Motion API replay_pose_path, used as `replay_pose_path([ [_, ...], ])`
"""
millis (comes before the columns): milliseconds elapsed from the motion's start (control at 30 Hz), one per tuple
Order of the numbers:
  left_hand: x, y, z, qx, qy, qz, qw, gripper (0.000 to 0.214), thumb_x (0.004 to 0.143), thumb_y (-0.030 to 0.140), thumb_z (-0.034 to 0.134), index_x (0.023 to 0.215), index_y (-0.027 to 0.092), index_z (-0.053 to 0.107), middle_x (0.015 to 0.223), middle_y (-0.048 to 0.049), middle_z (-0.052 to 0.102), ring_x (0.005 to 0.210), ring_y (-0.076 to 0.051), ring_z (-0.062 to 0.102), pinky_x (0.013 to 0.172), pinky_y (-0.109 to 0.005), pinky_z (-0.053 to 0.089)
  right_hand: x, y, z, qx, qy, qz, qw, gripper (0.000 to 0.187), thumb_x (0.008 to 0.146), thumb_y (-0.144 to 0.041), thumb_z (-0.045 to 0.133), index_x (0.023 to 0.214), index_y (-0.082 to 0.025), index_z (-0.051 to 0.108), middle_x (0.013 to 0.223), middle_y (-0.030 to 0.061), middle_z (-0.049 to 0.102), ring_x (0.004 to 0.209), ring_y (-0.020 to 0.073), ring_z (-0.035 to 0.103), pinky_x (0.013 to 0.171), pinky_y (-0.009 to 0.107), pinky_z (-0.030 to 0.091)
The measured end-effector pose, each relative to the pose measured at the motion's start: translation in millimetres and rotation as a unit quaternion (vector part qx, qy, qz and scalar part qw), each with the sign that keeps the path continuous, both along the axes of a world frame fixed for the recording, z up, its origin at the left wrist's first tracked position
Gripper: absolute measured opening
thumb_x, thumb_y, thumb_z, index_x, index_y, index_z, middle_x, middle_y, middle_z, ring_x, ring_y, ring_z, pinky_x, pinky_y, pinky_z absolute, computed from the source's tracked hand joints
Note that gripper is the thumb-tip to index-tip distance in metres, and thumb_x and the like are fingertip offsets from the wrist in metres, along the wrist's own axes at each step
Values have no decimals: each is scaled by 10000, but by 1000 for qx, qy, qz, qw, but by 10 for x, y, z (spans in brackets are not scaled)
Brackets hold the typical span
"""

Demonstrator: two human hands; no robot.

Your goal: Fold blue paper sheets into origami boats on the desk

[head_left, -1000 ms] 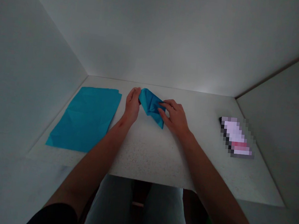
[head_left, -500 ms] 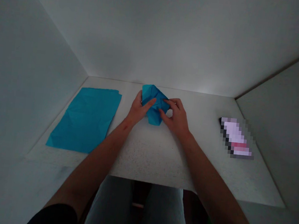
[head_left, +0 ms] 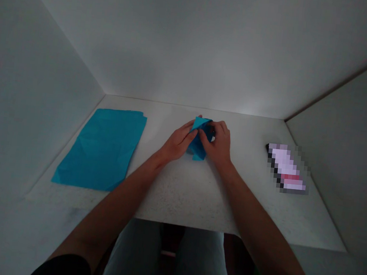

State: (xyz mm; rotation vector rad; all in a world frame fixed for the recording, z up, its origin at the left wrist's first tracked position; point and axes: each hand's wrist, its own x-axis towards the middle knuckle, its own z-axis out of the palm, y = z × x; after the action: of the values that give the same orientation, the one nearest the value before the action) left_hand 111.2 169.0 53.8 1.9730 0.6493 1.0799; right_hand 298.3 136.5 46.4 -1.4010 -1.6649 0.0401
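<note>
Both hands meet over the middle of the desk (head_left: 184, 194), a little toward its far edge, with a small folded blue paper (head_left: 199, 147) between them. The left hand (head_left: 179, 142) comes in from the left, its fingers laid along the paper's left side and the thumb pressed on the upper flap. The right hand (head_left: 219, 144) closes on the paper's right side, fingers curled over the top. Each hand is clamped on the paper, pinching it from opposite sides. That seems to be what holds the layers together and stops the flaps from springing apart. The paper's lower tip sits on or just above the desk; the light is dim and the fingers cover much of it, so I cannot tell which, nor what shape the folds make.

A larger blue sheet (head_left: 103, 147) lies flat near the left edge of the desk, well apart from the hands, creased but spread out. There it is probably within the left arm's reach yet clear of the folding. Near the right edge lies a flat oblong thing (head_left: 286, 168), blurred out and also well clear of the hands. White walls (head_left: 195, 48) close the desk on three sides. Below the near edge the person's legs (head_left: 133, 253) show in pale trousers.
</note>
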Motion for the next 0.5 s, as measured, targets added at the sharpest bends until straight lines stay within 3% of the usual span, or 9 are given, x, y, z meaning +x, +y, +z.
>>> replay_pose_path([
  [167, 13, -36, 26, 51, 51, 22, 997, 545, 1128, 579, 389, 1372, 226, 725, 1512, -114, 675, 1478, -272, 581, 1277, -471, 442, 6, 6, 53, 40, 81, 2, 996, 185, 1047, -414, 611, 1008, -241, 664, 963, 44, 608, 918, 229, 601, 877, 422, 510],
  [333, -9, 1, 0, -5, 19, 104, 994, 500, 1115, 579, 441, 1157, 208, 773, 1071, -74, 792, 1021, -236, 740, 982, -384, 586, 22, 42, 67, 33, 180, 70, 981, 257, 1042, -448, 598, 876, -251, 610, 918, 25, 579, 890, 203, 569, 825, 367, 507],
  [400, -29, 38, -22, -44, 2, 151, 987, 475, 1090, 590, 500, 1039, 203, 771, 917, -43, 760, 879, -212, 708, 866, -342, 578, 33, 78, 56, 11, 243, 100, 965, 301, 1013, -481, 600, 818, -254, 564, 872, 10, 551, 853, 193, 551, 804, 349, 500],
  [500, -70, 102, -48, -97, -20, 194, 976, 466, 1060, 607, 552, 955, 199, 753, 830, -22, 716, 804, -193, 663, 773, -303, 546, 68, 146, 41, -29, 382, 134, 914, 343, 962, -514, 584, 763, -260, 471, 778, -18, 474, 747, 174, 509, 721, 313, 487],
])
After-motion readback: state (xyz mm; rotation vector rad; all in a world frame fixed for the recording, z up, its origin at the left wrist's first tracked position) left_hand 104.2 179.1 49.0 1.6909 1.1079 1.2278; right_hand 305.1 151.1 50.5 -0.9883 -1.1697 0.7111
